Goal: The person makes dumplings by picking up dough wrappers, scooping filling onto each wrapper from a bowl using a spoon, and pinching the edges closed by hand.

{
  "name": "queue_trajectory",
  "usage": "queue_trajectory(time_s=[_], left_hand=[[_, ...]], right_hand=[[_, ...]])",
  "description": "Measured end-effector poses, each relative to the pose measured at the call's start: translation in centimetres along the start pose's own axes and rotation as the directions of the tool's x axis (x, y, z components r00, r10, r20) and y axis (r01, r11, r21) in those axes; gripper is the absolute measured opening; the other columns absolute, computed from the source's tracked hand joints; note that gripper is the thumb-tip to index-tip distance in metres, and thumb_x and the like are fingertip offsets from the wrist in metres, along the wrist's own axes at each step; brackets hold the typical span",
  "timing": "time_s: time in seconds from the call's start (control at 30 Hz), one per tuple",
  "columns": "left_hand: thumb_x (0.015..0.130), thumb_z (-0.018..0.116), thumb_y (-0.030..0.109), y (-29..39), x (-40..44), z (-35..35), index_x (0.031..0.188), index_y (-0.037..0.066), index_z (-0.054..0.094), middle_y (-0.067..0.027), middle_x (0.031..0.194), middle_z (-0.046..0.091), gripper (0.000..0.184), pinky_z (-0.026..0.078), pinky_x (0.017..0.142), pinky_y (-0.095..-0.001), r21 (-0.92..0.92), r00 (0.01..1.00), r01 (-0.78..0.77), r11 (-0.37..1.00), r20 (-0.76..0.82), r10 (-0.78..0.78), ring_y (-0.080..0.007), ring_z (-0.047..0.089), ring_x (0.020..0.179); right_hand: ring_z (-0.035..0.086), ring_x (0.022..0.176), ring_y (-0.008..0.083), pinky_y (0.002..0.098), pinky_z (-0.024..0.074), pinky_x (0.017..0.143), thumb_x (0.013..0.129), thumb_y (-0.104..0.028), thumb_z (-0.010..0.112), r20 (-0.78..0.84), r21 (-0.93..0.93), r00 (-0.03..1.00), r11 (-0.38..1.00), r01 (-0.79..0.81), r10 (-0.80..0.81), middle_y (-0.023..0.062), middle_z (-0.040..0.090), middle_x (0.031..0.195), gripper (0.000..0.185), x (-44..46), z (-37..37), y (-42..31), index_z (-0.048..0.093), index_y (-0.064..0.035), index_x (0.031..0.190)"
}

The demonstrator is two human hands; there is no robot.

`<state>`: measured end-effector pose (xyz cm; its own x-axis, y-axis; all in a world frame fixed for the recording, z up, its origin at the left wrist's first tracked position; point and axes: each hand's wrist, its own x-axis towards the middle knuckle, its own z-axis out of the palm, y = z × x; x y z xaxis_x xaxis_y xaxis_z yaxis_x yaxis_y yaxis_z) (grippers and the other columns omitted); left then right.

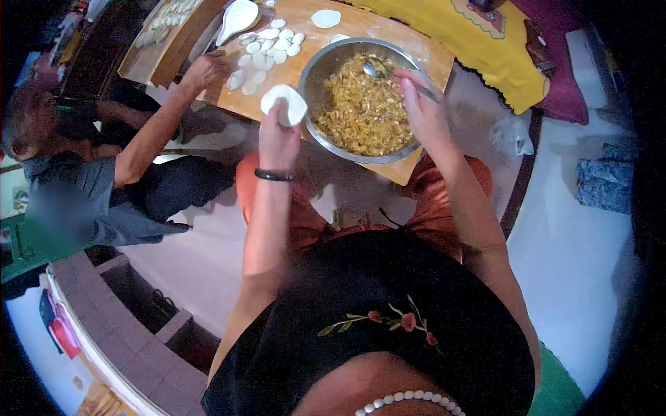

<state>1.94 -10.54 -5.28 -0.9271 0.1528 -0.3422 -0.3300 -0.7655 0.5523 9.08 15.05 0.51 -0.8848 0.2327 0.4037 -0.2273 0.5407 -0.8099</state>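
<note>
My left hand (280, 132) holds a round white dough wrapper (286, 104) just left of the bowl, its fingers beneath the wrapper. A wide metal bowl (320, 136) stands on the wooden board, filled with a yellow-brown chopped filling (361, 111). My right hand (422, 107) is over the bowl's right side, closed on the handle of a metal spoon (372, 68). The spoon's head rests at the surface of the filling. Several small white dough pieces (267, 52) lie on the board to the left of the bowl.
A co-worker sits at the left, one hand (208, 69) at the edge of the board (388, 170). Flat wrappers (325, 18) lie behind the bowl. A wooden tray (149, 59) with dumplings is at the upper left. A yellow cloth (444, 41) covers a surface at the upper right.
</note>
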Motion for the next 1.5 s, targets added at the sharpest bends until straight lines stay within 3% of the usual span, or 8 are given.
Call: queue_trajectory(time_s=[0.1, 0.3, 0.43, 0.57, 0.8, 0.97, 1.43, 1.5], left_hand=[[0.09, 0.056, 0.01, -0.9, -1.8, -0.1, 0.115, 0.001, 0.052, -0.0085, 0.103, 0.063, 0.027, 0.054, 0.079, -0.0297, 0.223, 0.994, -0.086, 0.971, 0.088, 0.068, -0.0182, 0.062, 0.092], [0.088, 0.056, 0.004, -0.6, -2.6, -0.8, 0.101, 0.001, 0.057, -0.0076, 0.093, 0.064, 0.013, 0.05, 0.071, -0.0273, 0.178, 0.996, -0.088, 0.98, 0.042, 0.082, -0.0162, 0.062, 0.081], [0.091, 0.053, 0.007, -0.1, -2.6, -1.7, 0.102, 0.0, 0.056, -0.0084, 0.09, 0.064, 0.013, 0.049, 0.064, -0.0269, 0.235, 1.0, -0.009, 0.972, -0.017, 0.013, -0.0163, 0.062, 0.078], [0.096, 0.046, 0.015, -0.6, -3.2, -3.0, 0.113, -0.002, 0.049, -0.0157, 0.108, 0.061, 0.024, 0.052, 0.082, -0.0303, 0.137, 0.991, 0.068, 0.988, 0.107, -0.083, -0.0198, 0.061, 0.095], [0.099, 0.038, 0.024, -1.1, -6.1, -3.1, 0.119, -0.003, 0.045, -0.0183, 0.121, 0.055, 0.034, 0.042, 0.1, -0.0382, -0.132, 0.953, 0.297, 0.946, 0.109, -0.284, -0.0278, 0.054, 0.112], [0.096, 0.046, 0.026, -2.2, -7.6, -4.1, 0.118, 0.003, 0.049, -0.011, 0.117, 0.057, 0.032, 0.044, 0.097, -0.0383, -0.096, 0.959, 0.28, 0.955, -0.018, -0.282, -0.0251, 0.056, 0.108], [0.091, 0.052, 0.007, -4.4, -10.1, -1.8, 0.117, 0.002, 0.051, -0.0076, 0.109, 0.062, 0.027, 0.05, 0.083, -0.0289, 0.174, 0.966, 0.141, 0.975, 0.189, -0.174, -0.0155, 0.059, 0.099], [0.092, 0.051, 0.009, -4.5, -10.2, -2.1, 0.116, 0.002, 0.052, -0.0084, 0.108, 0.062, 0.025, 0.049, 0.083, -0.0293, 0.186, 0.97, 0.133, 0.974, 0.175, -0.166, -0.0157, 0.059, 0.098]], right_hand=[[0.059, 0.091, 0.0293, 0.0368, 0.0471, 0.078, 0.091, -0.011, 0.049, 0.081, -0.212, 0.981, 0.958, 0.192, -0.179, 0.0149, 0.061, 0.094, 0.017, 1.8, 2.4, 1.3, 0.057, 0.0004, 0.1], [0.058, 0.091, 0.0335, 0.0403, 0.0477, 0.08, 0.086, -0.007, 0.054, 0.372, -0.362, 0.887, 0.836, 0.411, -0.275, 0.0168, 0.059, 0.097, 0.016, -0.9, 5.0, 0.8, 0.058, -0.0005, 0.099], [0.06, 0.093, 0.03, 0.036, 0.0483, 0.081, 0.087, -0.005, 0.053, 0.309, -0.084, 0.936, 0.975, 0.204, -0.169, 0.0147, 0.061, 0.098, 0.018, -2.3, 3.2, 1.0, 0.06, -0.0018, 0.103], [0.061, 0.089, 0.0293, 0.0354, 0.0483, 0.08, 0.088, -0.006, 0.052, 0.177, 0.037, 0.983, 0.998, 0.048, -0.054, 0.0141, 0.063, 0.096, 0.016, -2.6, 3.1, 2.4, 0.061, -0.0021, 0.101], [0.061, 0.086, 0.0269, 0.0314, 0.0481, 0.076, 0.087, -0.006, 0.055, 0.251, -0.018, 0.96, 0.991, 0.136, -0.127, 0.0147, 0.062, 0.092, 0.014, -3.9, 4.0, -0.4, 0.062, -0.0021, 0.098], [0.062, 0.079, 0.019, 0.031, 0.0493, 0.074, 0.094, -0.015, 0.045, 0.23, 0.112, 0.971, 0.99, -0.087, 0.059, 0.0117, 0.064, 0.089, 0.024, -4.8, 3.8, 0.9, 0.062, 0.0012, 0.1], [0.061, 0.081, 0.03, 0.0349, 0.0486, 0.072, 0.089, -0.011, 0.05, 0.217, 0.106, 0.974, 0.994, 0.036, -0.059, 0.0139, 0.062, 0.091, 0.018, -7.1, 4.3, -0.8, 0.062, -0.0001, 0.097], [0.062, 0.081, 0.0218, 0.0302, 0.0496, 0.075, 0.092, -0.006, 0.047, 0.237, 0.067, 0.963, 0.991, 0.113, -0.125, 0.0121, 0.062, 0.094, 0.019, -7.7, 4.1, -0.2, 0.06, 0.0026, 0.102]])
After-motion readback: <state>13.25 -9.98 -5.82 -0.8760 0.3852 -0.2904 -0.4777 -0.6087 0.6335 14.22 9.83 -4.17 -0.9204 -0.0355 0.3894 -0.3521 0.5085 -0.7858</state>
